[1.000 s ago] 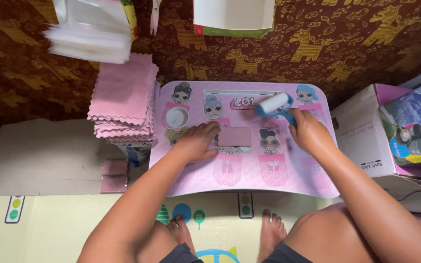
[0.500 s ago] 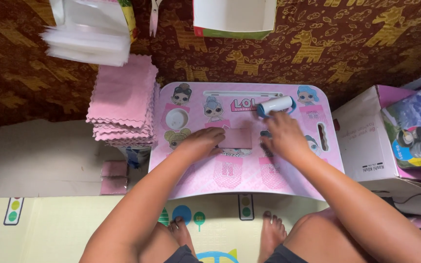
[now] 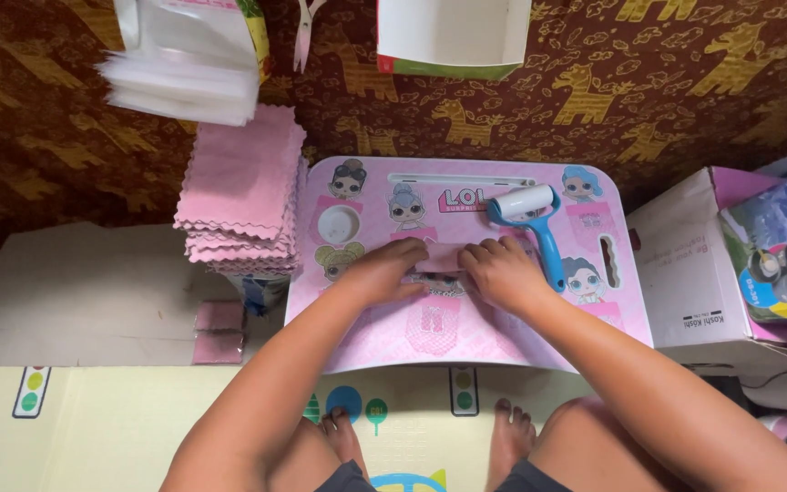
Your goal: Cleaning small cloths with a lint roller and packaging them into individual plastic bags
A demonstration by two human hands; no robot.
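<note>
A small pink cloth (image 3: 439, 258) lies in the middle of a pink cartoon-printed lap table (image 3: 503, 342). My left hand (image 3: 383, 271) presses on its left edge and my right hand (image 3: 500, 271) grips its right edge; both hands cover much of it. A blue-handled lint roller (image 3: 533, 223) with a white roll lies on the table just right of my right hand, apart from it.
A tall stack of pink scalloped cloths (image 3: 243, 187) stands left of the table. Clear plastic sleeves (image 3: 179, 87) lie above it. A white box (image 3: 453, 32) sits at the top, cardboard boxes (image 3: 694, 264) at the right, small packed pink cloths (image 3: 218, 330) on the floor.
My right hand set the lint roller down on the table and moved left onto the pink cloth. My left hand stayed on the cloth.
</note>
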